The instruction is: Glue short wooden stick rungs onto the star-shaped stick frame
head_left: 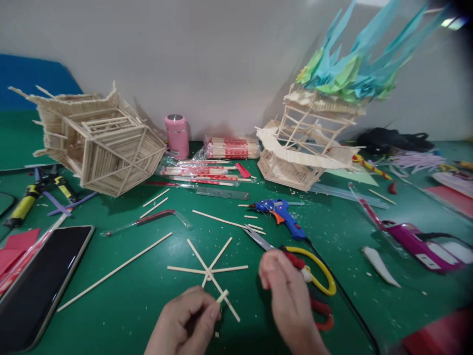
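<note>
My left hand [186,320] is closed, with a short wooden stick piece [222,296] pinched between thumb and forefinger. Just beyond it, a star of crossed thin sticks [218,270] lies flat on the green table. To the right, my right hand [286,298] is held with its fingers curled together; whatever may be inside them is hidden. Behind and beside that hand lie scissors [328,278] with yellow and red handles, their blades [258,239] pointing away to the left. A blue glue gun [277,212] rests farther back, with short cut sticks [251,217] near its nozzle.
A stick-built model [121,153] lies at back left; another, topped with blue and green paper [354,74], stands at back right. Between them are a pink flask [177,138] and packaged sticks [232,148]. A phone [44,286] lies left; the glue gun's black cord [347,301] runs along the right.
</note>
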`<state>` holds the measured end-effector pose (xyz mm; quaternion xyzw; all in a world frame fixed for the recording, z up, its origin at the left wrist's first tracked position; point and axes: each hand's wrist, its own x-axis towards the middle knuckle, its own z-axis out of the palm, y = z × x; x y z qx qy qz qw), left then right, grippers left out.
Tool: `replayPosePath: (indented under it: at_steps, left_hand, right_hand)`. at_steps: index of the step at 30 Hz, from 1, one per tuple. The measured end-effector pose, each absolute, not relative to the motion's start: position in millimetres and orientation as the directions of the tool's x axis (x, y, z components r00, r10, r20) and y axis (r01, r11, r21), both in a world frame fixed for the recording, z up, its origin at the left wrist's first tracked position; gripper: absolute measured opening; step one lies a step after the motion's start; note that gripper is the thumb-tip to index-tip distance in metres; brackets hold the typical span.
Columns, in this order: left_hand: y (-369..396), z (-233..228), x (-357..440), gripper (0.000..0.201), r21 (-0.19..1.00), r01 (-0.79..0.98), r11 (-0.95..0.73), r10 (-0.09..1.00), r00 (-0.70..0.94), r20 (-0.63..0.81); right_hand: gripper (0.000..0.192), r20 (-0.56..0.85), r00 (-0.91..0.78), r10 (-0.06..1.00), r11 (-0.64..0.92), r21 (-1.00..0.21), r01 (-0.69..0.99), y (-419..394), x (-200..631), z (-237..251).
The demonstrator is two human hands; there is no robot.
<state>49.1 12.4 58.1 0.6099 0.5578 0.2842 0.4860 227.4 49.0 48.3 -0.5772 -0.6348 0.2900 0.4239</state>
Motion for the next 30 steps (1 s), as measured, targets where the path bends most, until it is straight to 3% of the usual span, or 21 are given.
replayPosePath:
  at_steps: [3, 6, 9, 12, 14, 16, 19, 21, 26, 30]
  left_hand:
    - [14.1, 56.1, 45.0, 0.032, 0.893, 0.433, 0.119, 0.961, 0.176, -0.214]
    - [16.0, 51.3, 47.3, 0.031, 0.881, 0.459, 0.117, 0.962, 0.167, -0.215]
    - [16.7, 45.8, 56.8, 0.03, 0.873, 0.486, 0.05, 0.962, 0.212, -0.173]
    - [15.8, 43.4, 65.0, 0.028, 0.863, 0.503, -0.04, 0.955, 0.275, -0.116]
    - [15.1, 44.8, 62.9, 0.027, 0.85, 0.518, -0.096, 0.953, 0.295, -0.072]
    - [15.3, 47.2, 51.1, 0.025, 0.812, 0.557, -0.176, 0.962, 0.272, 0.022]
    - [19.8, 48.7, 18.0, 0.015, 0.593, 0.735, -0.329, 0.933, 0.159, 0.321]
    - [25.5, 47.1, -6.9, 0.02, 0.378, 0.883, -0.28, 0.89, 0.092, 0.447]
    - [36.6, 37.1, -43.8, 0.044, -0.008, 0.994, -0.113, 0.942, 0.11, 0.316]
    - [34.8, 28.1, -48.0, 0.045, -0.121, 0.987, -0.108, 0.96, 0.136, 0.246]
  right_hand:
    - [0.039, 0.183, 0.117, 0.976, 0.106, -0.871, 0.479, 56.0, 248.0, 46.4]
    - [0.019, 0.131, 0.095, 0.987, 0.063, -0.852, 0.519, 52.1, 253.6, 43.3]
    - [0.031, 0.096, -0.107, 0.99, 0.136, -0.863, 0.487, 40.0, 240.9, 45.6]
    - [0.01, 0.089, -0.355, 0.931, 0.243, -0.876, 0.416, 31.7, 228.0, 53.2]
    - [0.018, 0.093, -0.329, 0.94, 0.243, -0.859, 0.45, 34.0, 230.0, 57.9]
    - [0.023, 0.116, -0.198, 0.973, 0.209, -0.807, 0.552, 43.3, 242.7, 60.2]
    - [0.025, 0.187, -0.08, 0.979, 0.187, -0.679, 0.71, 63.9, 272.6, 58.0]
    - [0.027, 0.218, -0.017, 0.976, 0.151, -0.616, 0.773, 76.6, 290.6, 53.2]
    - [0.035, 0.209, 0.106, 0.972, 0.035, -0.577, 0.816, 90.4, 309.2, 38.5]
    - [0.038, 0.148, 0.134, 0.98, -0.035, -0.533, 0.846, 82.9, 315.2, 36.3]
